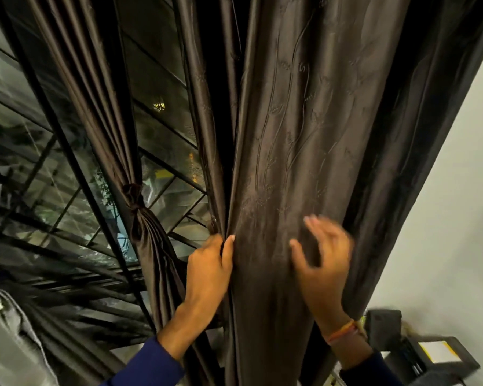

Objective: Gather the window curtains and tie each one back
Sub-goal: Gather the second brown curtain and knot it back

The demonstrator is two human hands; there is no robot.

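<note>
A dark brown patterned curtain [304, 140] hangs loose in the middle and right of the view. My left hand [211, 270] pinches its left edge folds between thumb and fingers. My right hand [322, 263] is blurred, fingers spread, flat against the front of the same curtain, holding nothing. To the left, a second brown curtain [95, 87] is gathered and cinched by a knotted tie [134, 200] at mid height.
A barred, glazed window [162, 151] shows behind the curtains. A white wall [452, 190] lies to the right. A dark box with a yellow label [432, 352] sits at the lower right. Grey cloth [17, 330] lies at the lower left.
</note>
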